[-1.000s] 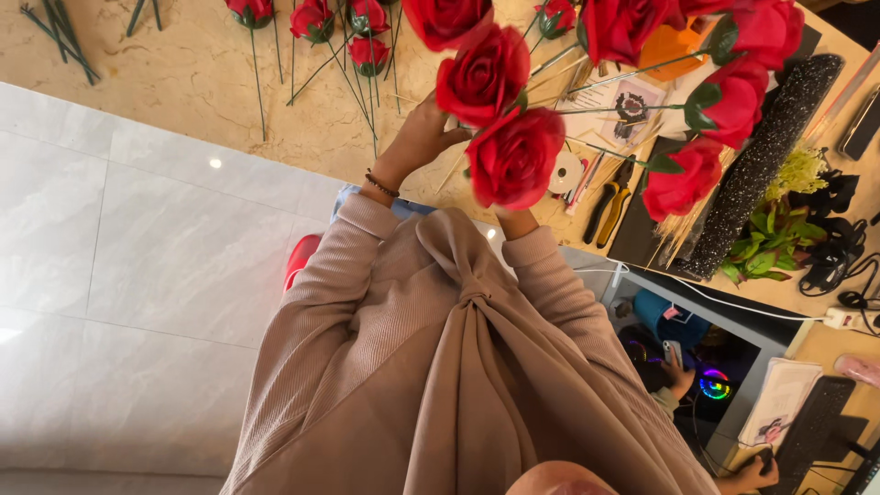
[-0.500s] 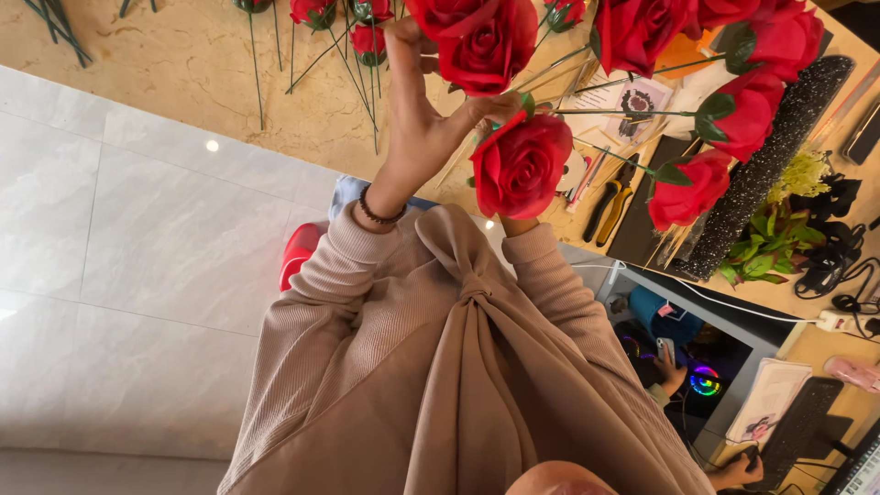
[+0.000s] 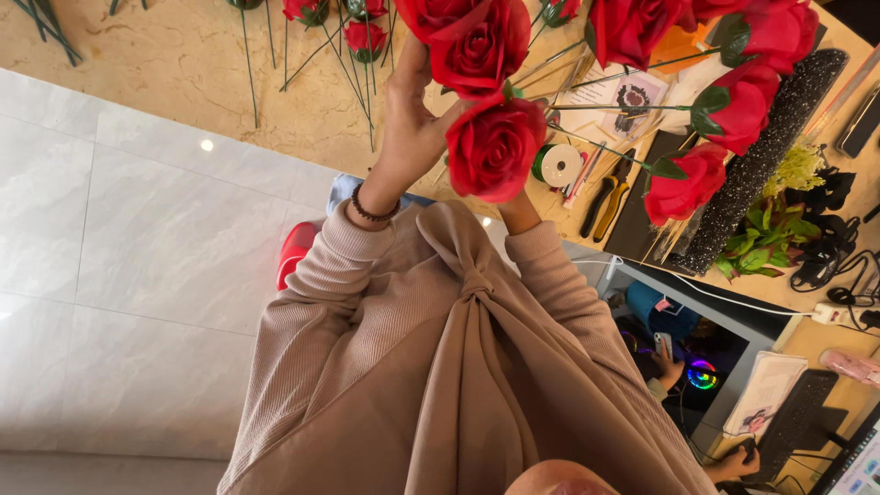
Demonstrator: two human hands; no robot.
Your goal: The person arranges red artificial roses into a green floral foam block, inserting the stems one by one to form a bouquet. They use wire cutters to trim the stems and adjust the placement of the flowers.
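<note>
My left hand (image 3: 411,124), with a dark bead bracelet on the wrist, is raised and cups the underside of a large red artificial rose (image 3: 477,41) at the top of the view. Just below it a second red rose (image 3: 495,147) covers my right hand; only the right wrist (image 3: 520,213) shows beneath the bloom, which that hand holds up. The two blooms nearly touch. More red roses (image 3: 683,183) on green wire stems stick out to the right over the beige table (image 3: 183,64).
On the table lie a white tape spool (image 3: 557,165), yellow-handled pliers (image 3: 605,194), a black glittery strip (image 3: 761,156), green foliage (image 3: 761,246) and loose stemmed roses (image 3: 365,38). A red object (image 3: 295,252) sits on the white floor. Another person's hand (image 3: 674,359) holds a phone below the table; a keyboard (image 3: 797,422) is at lower right.
My left hand has lifted from beside the lower rose up to the upper rose. The lower rose has stayed over my right hand.
</note>
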